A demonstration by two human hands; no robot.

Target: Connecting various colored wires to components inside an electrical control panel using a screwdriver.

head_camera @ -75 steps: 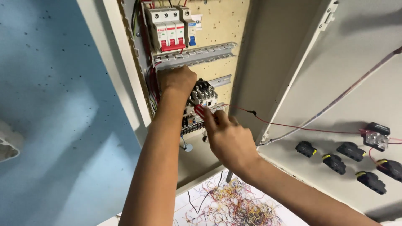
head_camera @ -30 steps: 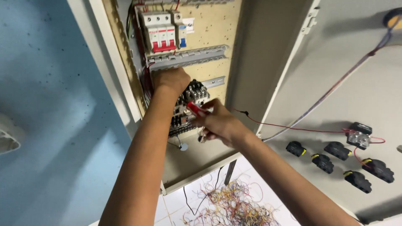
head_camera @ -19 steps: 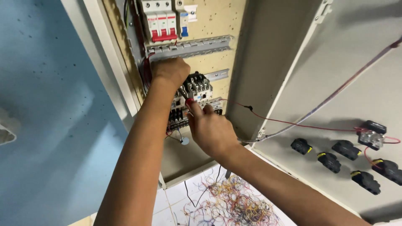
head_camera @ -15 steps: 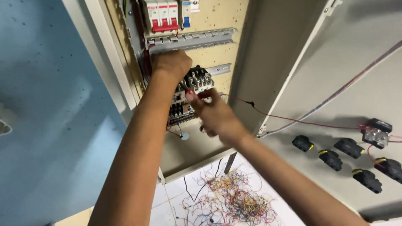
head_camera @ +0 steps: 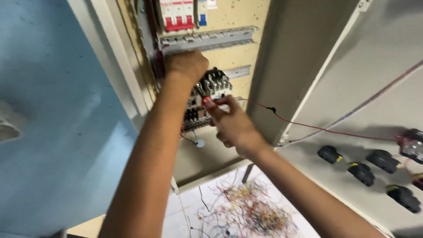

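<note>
My left hand (head_camera: 187, 66) clamps the black contactor (head_camera: 214, 83) against the cabinet backplate (head_camera: 233, 57), below the grey rail (head_camera: 207, 39). Right hand (head_camera: 233, 125), fingers pinching the red wire (head_camera: 308, 127) end at its terminal — best fed in straight, holding the block steady.

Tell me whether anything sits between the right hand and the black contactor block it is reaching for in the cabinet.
Nothing visible does. The right hand is already at the contactor block, its fingertips pinching a red-tipped piece against the front. The left hand grips the block from above, off to the side of that approach.
</note>
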